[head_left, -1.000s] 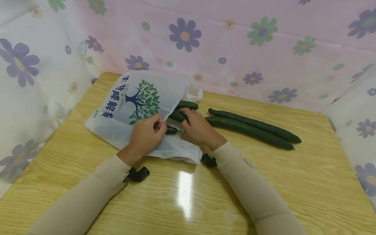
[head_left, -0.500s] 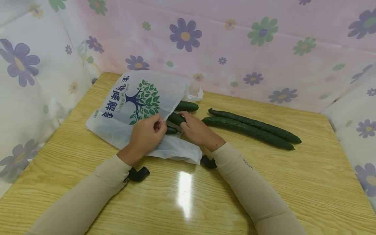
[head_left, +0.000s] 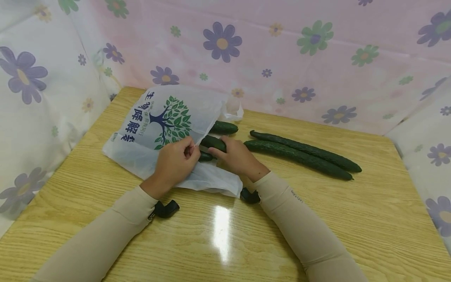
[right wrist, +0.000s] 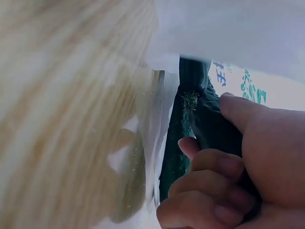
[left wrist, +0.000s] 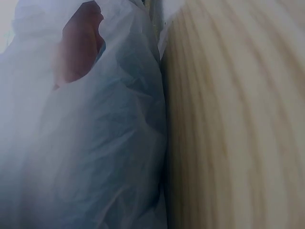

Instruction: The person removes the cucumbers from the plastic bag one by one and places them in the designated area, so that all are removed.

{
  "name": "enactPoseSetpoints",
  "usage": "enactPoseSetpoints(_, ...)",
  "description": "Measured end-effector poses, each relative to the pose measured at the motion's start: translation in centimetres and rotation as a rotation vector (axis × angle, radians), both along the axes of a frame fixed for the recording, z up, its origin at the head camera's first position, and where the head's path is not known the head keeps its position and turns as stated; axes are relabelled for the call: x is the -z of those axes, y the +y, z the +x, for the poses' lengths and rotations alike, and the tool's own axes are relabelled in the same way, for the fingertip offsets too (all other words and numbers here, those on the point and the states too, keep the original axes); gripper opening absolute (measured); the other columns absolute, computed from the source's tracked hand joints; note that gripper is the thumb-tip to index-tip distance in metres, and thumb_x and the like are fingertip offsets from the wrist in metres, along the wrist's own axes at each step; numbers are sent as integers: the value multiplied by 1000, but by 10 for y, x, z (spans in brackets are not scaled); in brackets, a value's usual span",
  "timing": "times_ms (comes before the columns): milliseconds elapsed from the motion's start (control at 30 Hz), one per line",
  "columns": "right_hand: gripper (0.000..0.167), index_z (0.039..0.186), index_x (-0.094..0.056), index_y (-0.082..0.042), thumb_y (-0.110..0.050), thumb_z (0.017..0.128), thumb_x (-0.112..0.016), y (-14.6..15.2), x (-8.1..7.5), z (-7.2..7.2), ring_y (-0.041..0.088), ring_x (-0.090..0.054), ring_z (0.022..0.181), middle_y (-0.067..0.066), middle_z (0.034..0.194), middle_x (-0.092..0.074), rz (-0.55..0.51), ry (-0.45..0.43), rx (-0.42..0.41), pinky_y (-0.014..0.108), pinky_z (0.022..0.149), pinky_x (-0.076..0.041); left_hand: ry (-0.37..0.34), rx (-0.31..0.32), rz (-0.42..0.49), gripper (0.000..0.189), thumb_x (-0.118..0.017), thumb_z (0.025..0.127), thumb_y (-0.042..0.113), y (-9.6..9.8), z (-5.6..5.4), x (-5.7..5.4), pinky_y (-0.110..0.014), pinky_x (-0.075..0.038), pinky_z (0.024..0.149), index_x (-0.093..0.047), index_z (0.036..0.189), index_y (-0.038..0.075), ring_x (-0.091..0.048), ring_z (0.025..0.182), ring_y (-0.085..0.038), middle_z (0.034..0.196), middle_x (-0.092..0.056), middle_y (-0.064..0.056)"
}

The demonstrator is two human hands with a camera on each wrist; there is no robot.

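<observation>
A white plastic bag [head_left: 141, 125] printed with a green-leaved tree lies on the table, its mouth facing right. My left hand [head_left: 176, 162] pinches the upper edge of that mouth and lifts it. In the mouth, my right hand [head_left: 237, 156] grips the end of a dark green cucumber [head_left: 214, 143], thumb on the near side; the rest of it is hidden inside. The right wrist view shows the fingers curled round this cucumber [right wrist: 217, 126]. Behind it another cucumber [head_left: 225, 127] sticks out of the bag, and a third cucumber tip [head_left: 205, 157] shows in front.
Two long cucumbers, a rear one [head_left: 306, 147] and a front one [head_left: 299, 156], lie side by side right of the bag. A bag handle [head_left: 234, 114] spreads near the table's back edge. Flowered cloth [head_left: 267, 47] hangs behind and at both sides.
My right hand has shifted its hold, the thumb now on the cucumber's near side. The cucumber's end shows slightly farther right. My left hand stays at the bag's edge.
</observation>
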State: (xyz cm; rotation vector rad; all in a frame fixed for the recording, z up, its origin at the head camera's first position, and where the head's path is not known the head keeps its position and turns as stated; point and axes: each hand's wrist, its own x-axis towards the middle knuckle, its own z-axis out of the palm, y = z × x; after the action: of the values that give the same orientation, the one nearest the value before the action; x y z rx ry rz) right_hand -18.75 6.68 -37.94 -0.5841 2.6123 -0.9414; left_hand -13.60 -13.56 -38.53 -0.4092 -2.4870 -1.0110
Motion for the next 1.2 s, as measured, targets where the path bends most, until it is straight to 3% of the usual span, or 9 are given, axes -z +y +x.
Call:
enactPoseSetpoints(233,48,129,-54,-11,-49,100,-50,3,1,-2,19,-62,75,6,97,-65,-74,-32,0,33,68,-50,-1,0,5,23,-59,89,16,0,0,0,-28,-31,47,-50,68,13,-43,50,-12,55,-47,2)
enactPoseSetpoints(333,56,139,-50,-8,-49,100,-51,6,1,-5,24,-66,100,10,121,-65,-63,-32,15,39,87,-54,0,-2,8,23,-58,89,16,0,0,0,-28,-31,47,-50,68,13,-44,50,-12,55,-47,2)
enactPoseSetpoints(467,65,146,-45,-4,-49,100,-52,11,0,-8,31,-55,130,15,147,-51,-36,-34,28,48,107,-45,7,-4,9,23,-58,90,16,0,0,0,-28,-32,47,-50,68,13,-43,50,-12,55,-47,2)
enactPoseSetpoints(667,67,146,-46,-3,-50,98,-55,17,-2,-5,31,-56,128,16,146,-52,-59,-58,45,50,108,-44,-5,-13,15,24,-59,91,16,0,2,3,-27,-33,48,-51,69,13,-44,51,-12,56,-47,1)
enactPoseSetpoints(933,65,146,-49,-10,-51,96,-58,36,-2,6,28,-42,143,9,154,-45,-115,-84,71,51,112,-40,8,-13,15,23,-60,90,15,2,6,0,-27,-33,48,-51,69,12,-44,51,-12,56,-46,2)
enactPoseSetpoints(1200,70,147,-46,-9,-55,95,-57,53,-8,18,29,-45,141,10,153,-46,-128,-80,89,52,109,-42,46,-15,14,23,-60,89,14,2,6,-1,-27,-33,49,-50,68,13,-42,50,-12,55,-45,2)
